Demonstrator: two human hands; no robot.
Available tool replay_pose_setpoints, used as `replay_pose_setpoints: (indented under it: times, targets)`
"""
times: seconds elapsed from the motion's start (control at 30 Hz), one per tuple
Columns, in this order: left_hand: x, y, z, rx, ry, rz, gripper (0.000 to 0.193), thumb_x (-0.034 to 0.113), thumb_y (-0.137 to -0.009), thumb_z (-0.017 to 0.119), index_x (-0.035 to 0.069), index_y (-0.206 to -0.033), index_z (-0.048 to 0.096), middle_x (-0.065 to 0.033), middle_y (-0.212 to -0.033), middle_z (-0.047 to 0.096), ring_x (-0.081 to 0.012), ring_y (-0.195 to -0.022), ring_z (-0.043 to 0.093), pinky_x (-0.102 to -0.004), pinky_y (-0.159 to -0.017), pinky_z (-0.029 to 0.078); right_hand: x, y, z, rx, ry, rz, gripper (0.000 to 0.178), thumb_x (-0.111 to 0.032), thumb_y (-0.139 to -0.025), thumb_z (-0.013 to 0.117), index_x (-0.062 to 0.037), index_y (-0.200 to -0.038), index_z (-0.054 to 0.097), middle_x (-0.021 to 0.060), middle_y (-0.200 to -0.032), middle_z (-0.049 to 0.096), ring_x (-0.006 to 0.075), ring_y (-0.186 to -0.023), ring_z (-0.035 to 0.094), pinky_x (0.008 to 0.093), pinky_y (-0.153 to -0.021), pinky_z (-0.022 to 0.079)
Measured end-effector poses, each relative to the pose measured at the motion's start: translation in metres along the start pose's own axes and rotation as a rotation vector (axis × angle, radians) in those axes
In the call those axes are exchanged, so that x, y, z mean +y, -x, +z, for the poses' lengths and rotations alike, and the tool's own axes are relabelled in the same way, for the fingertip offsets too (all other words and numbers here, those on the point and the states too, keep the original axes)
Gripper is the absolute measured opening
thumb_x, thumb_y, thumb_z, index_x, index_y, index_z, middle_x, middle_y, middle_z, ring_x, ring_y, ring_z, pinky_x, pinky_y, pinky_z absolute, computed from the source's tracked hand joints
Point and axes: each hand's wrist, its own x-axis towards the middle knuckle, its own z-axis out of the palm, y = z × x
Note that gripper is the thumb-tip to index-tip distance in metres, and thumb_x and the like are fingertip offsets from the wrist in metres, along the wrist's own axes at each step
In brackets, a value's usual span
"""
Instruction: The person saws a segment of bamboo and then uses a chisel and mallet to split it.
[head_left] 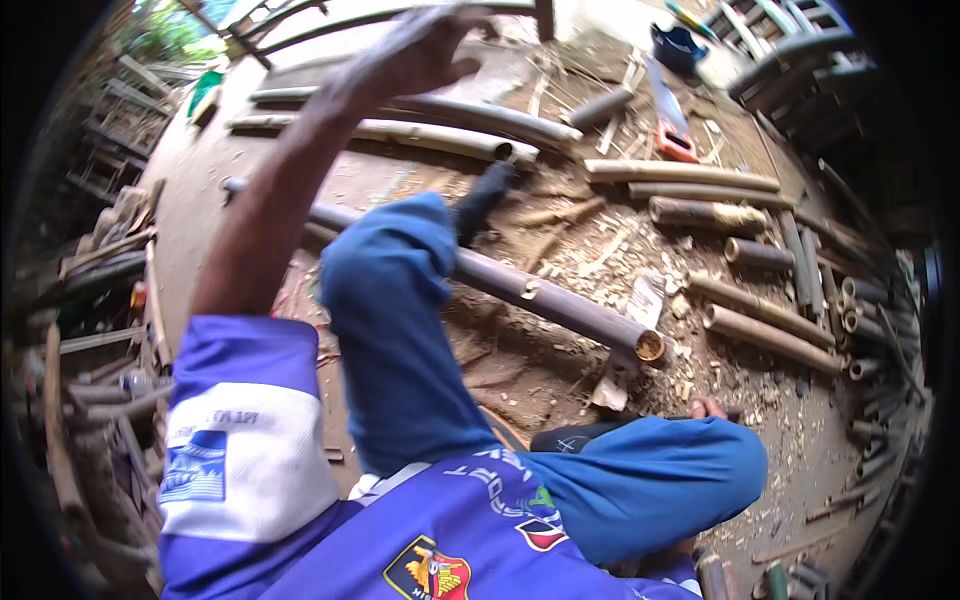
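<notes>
My left hand (432, 52) is raised at the top of the view, the arm stretched forward. Its thumb and fingers are apart, somewhat blurred, with nothing between them. Beyond and below it lie long bamboo poles (420, 135) on the ground. A darker bamboo pole (560, 305) runs slantwise past my bent left knee (385, 245), its cut end toward the right. The knee hides part of this pole, which has a pale notch near its middle. My right hand is not in view.
A handsaw (672, 125) with an orange handle lies at the far right, near a dark blue container (678, 50). Cut bamboo pieces (765, 335) lie on the right, among shavings (610, 240). More bamboo (110, 400) is piled along the left. My right leg (650, 480) is folded in front.
</notes>
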Motion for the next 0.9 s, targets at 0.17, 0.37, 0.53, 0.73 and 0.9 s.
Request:
replay_pose_setpoints:
  times: [0.17, 0.37, 0.53, 0.73, 0.9]
  targets:
    - [0.036, 0.241, -0.054, 0.068, 0.359, -0.818, 0.027, 0.009, -0.088, 0.07, 0.002, -0.113, 0.068, -0.0086, -0.096, 0.069, -0.015, -0.081, 0.065, -0.0309, -0.072, 0.053, -0.09, -0.027, 0.01, 0.011, -0.028, -0.091, 0.047, -0.02, -0.093, 0.066, -0.0043, -0.136, 0.055, 0.0157, -0.102, 0.061, 0.0271, -0.095, 0.06, 0.0382, -0.088, 0.049]
    - [0.038, 0.463, 0.048, 0.662, 1.021, -1.679, 0.013, 0.003, -0.085, 0.065, 0.001, -0.096, 0.072, -0.0035, -0.077, 0.068, -0.0091, -0.065, 0.061, -0.0237, -0.05, 0.048, -0.055, -0.053, 0.018, 0.182, 0.491, -0.685, 0.078, -0.023, -0.081, 0.077, -0.0053, -0.148, 0.041, 0.0214, -0.127, 0.051, 0.0352, -0.113, 0.054, 0.0439, -0.098, 0.044]
    - [0.008, 0.44, 0.153, 0.686, 1.428, -1.868, 0.013, 0.017, -0.088, 0.072, 0.004, -0.088, 0.069, -0.0055, -0.077, 0.067, -0.0136, -0.064, 0.061, -0.0301, -0.058, 0.051, -0.118, -0.059, 0.034, -0.108, 0.576, -0.662, 0.109, -0.029, -0.068, 0.088, -0.0032, -0.154, 0.027, 0.0234, -0.15, 0.035, 0.0425, -0.135, 0.038, 0.048, -0.113, 0.035]
    - [0.025, 0.347, 0.276, 0.498, 1.469, -2.03, 0.049, 0.036, -0.079, 0.084, 0.007, -0.114, 0.066, -0.0131, -0.1, 0.069, -0.0287, -0.097, 0.067, -0.0522, -0.085, 0.056, -0.135, -0.076, 0.065, -0.252, 0.636, -0.664, 0.089, -0.023, -0.068, 0.089, -0.0031, -0.141, 0.043, 0.0237, -0.131, 0.052, 0.0435, -0.121, 0.051, 0.0502, -0.1, 0.044]
    - [0.061, 0.27, 0.314, 0.975, 1.649, -2.04, 0.041, 0.019, -0.074, 0.085, 0.003, -0.106, 0.066, -0.008, -0.093, 0.069, -0.0238, -0.082, 0.069, -0.0463, -0.084, 0.058, -0.146, -0.065, 0.046, -0.245, 0.652, -0.53, 0.081, -0.009, -0.061, 0.087, 0.0014, -0.131, 0.047, 0.025, -0.122, 0.053, 0.0447, -0.115, 0.051, 0.049, -0.101, 0.042]
